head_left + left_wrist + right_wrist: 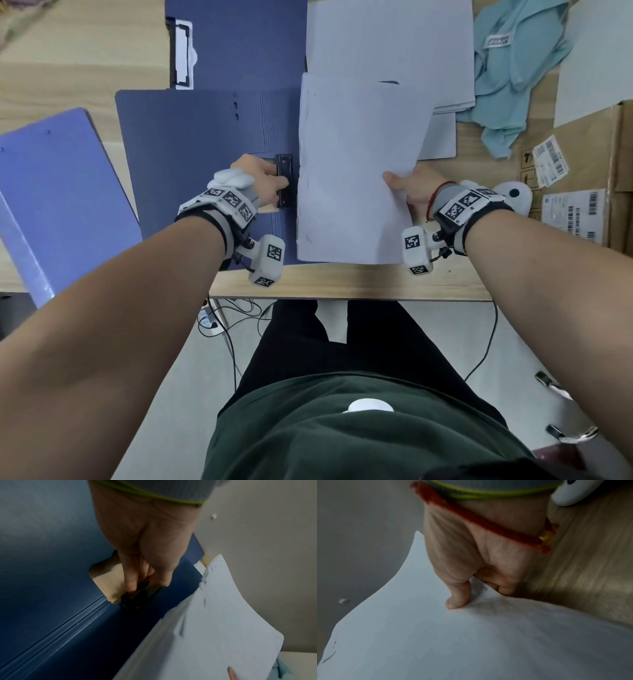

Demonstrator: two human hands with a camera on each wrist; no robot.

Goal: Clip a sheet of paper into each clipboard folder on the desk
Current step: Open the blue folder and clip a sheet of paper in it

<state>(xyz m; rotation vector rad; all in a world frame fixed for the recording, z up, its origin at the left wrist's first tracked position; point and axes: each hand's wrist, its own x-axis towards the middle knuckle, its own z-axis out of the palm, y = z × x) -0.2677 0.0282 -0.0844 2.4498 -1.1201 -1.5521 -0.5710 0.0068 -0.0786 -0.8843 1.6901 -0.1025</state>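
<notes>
An open dark blue clipboard folder [205, 144] lies flat on the desk in front of me. My left hand [263, 178] pinches its black clip [284, 180] [139, 597], thumb on one side and fingers on the other. My right hand [411, 186] [471, 588] holds a white sheet of paper [356, 171] [453, 642] by its right edge, thumb on top, fingers under. The sheet [214, 628] arches above the folder's right half, its left edge close to the clip.
A second dark blue folder [239, 44] with a white clip lies behind. A lighter blue folder [58, 192] rests at the left edge. A paper stack [390, 48], teal cloth [513, 68] and cardboard box [582, 164] sit on the right.
</notes>
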